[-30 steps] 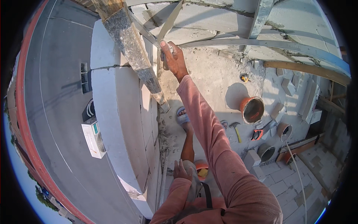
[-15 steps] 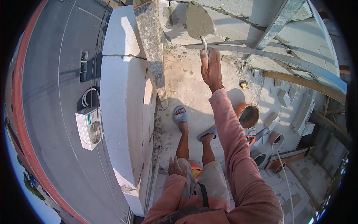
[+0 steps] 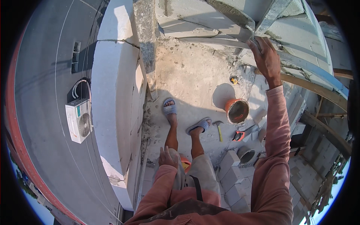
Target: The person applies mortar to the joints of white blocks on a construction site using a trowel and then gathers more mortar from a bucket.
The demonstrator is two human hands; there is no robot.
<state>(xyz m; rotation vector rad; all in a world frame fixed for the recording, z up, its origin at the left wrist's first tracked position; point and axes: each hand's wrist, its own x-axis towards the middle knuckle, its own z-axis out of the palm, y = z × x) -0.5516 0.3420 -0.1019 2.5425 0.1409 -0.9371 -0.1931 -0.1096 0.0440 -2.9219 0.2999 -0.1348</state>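
Note:
My right hand (image 3: 266,58) is raised at the upper right, closed on the handle of a trowel (image 3: 234,17). The trowel's blade, coated in grey mortar, is against or very close to the white block wall (image 3: 187,24), beside an upright metal beam (image 3: 273,13) and a long metal strip (image 3: 206,40); exact contact I cannot tell. My left hand (image 3: 168,158) is low in the middle, fingers apart and holding nothing, by my left thigh. My feet in grey-blue slides stand on the concrete floor (image 3: 180,67).
A block parapet (image 3: 110,97) and mottled post (image 3: 146,52) line the left, with an air-conditioner unit (image 3: 77,123) beyond. At right are an orange bucket (image 3: 228,108), tape measure (image 3: 234,80), hammer (image 3: 219,133), saw (image 3: 238,135), dark bucket (image 3: 240,157), loose blocks (image 3: 228,168) and timber (image 3: 318,88).
My right hand has swung right along the upper wall, carrying the trowel with it. The view has shifted, bringing both feet into sight. My left hand stays low by my thigh.

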